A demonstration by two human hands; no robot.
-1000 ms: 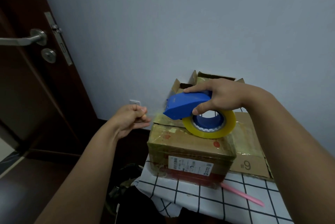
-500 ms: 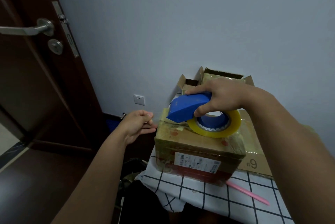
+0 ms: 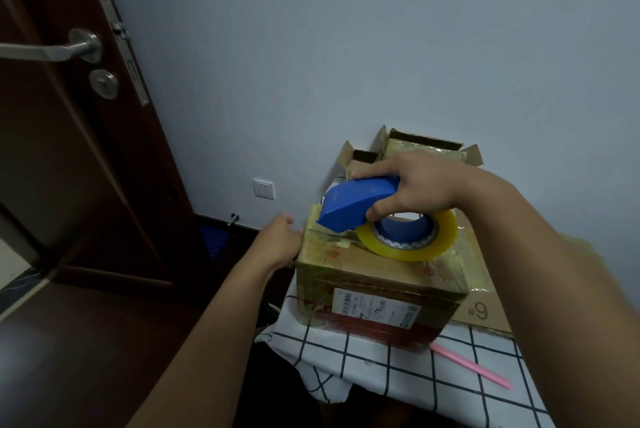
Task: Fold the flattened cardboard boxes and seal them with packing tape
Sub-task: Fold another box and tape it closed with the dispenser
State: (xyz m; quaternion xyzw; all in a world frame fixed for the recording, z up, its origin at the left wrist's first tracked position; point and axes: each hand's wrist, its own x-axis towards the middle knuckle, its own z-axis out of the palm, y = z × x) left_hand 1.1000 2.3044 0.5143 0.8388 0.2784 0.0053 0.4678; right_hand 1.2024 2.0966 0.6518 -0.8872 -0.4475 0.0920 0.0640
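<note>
Single head-worn wide-angle view, looks forward and down from above the person's arms. Faces a pale wall (image 3: 381, 46), with a dark door (image 3: 69, 150) at left edge. Close range: both forearms enter from the bottom and reach toward frame centre, where a cardboard box (image 3: 377, 275) sits on a checked tablecloth (image 3: 398, 375) at lower right. Wide lens bends the door edges. No second view.

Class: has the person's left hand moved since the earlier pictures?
Yes. The left hand has moved right, closing the gap to the brown cardboard box; it now reaches the box's left top edge.
</note>
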